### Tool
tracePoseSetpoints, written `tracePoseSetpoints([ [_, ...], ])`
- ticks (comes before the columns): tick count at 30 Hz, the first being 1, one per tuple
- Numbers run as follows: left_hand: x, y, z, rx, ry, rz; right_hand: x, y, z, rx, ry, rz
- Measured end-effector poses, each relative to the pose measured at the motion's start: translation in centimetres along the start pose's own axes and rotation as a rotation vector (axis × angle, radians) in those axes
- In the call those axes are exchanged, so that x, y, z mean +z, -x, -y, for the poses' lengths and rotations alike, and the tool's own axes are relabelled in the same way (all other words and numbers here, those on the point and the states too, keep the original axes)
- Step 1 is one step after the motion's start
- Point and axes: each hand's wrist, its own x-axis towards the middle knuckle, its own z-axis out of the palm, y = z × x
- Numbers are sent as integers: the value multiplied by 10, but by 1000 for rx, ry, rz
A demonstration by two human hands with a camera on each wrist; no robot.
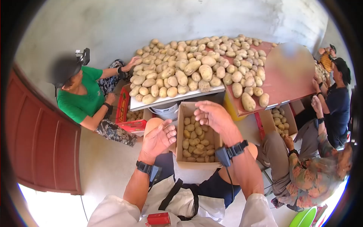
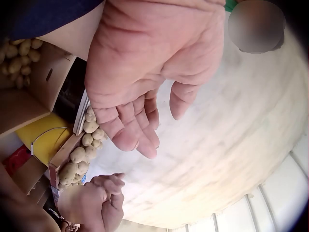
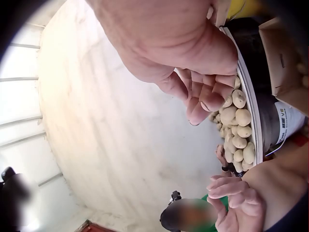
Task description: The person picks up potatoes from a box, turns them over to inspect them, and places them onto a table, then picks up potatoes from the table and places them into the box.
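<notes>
My left hand (image 1: 159, 139) is raised beside the near-left side of an open cardboard box (image 1: 196, 165), palm up, fingers loosely bent and holding nothing. Over the box's far right corner hovers my right hand (image 1: 216, 117), also bare of any object, its fingers relaxed. Inside the box lie many potatoes (image 1: 194, 142), partly covering its bottom. Beyond both hands, a large heap of potatoes (image 1: 181, 77) spreads over a white-edged table (image 1: 181, 97) and a red-brown table (image 1: 274, 94). In the left wrist view the left palm (image 2: 145, 58) shows nothing in it.
At left, a person in green (image 1: 81, 92) reaches to the heap beside a red carton (image 1: 121, 104) of potatoes. A white bucket (image 1: 166, 112) and a yellow bucket (image 1: 230, 108) stand under the tables. Several people sit at right around another potato box (image 1: 270, 123). A green basin (image 1: 304, 217) lies lower right.
</notes>
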Motion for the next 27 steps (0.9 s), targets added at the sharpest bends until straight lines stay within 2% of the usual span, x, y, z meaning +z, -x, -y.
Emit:
tracePoseSetpoints([
  [1,1,-3,-1,2,-3,-31,-4,-11,0,20,41,38],
  [4,2,-12,-2,-21,-100,-50,-31,-21,-13,2,16,-79],
  [9,14,-39,-4,-25,-169,-88,-54,12,-15,40,60,-142],
  [11,23,-54,-5,-52,-115,23,-64,16,-18,0,111,-161],
  [14,54,-82,-1,-99,-138,92,-58,21,-17,-17,147,-213],
  [16,73,-105,-1,-129,-285,228,-53,21,-18,-10,202,-234],
  [17,82,-115,-3,-139,-265,228,-52,19,-17,2,205,-252],
  [19,94,-134,-2,-173,-291,375,-51,14,-18,20,381,-239],
  [20,93,-147,-2,-176,-261,371,-50,9,-18,44,390,-254],
  [22,89,-173,-3,-247,-445,527,-49,-9,-21,164,731,-227],
  [23,91,-180,0,-244,-418,522,-49,-21,-25,190,741,-233],
  [25,91,-195,3,-257,-445,336,-50,-53,-33,340,911,-55],
  [26,79,-203,2,-252,-334,434,-63,-72,-48,351,970,-31],
  [27,69,-205,1,-245,-324,430,-89,-89,-79,362,977,-28],
])
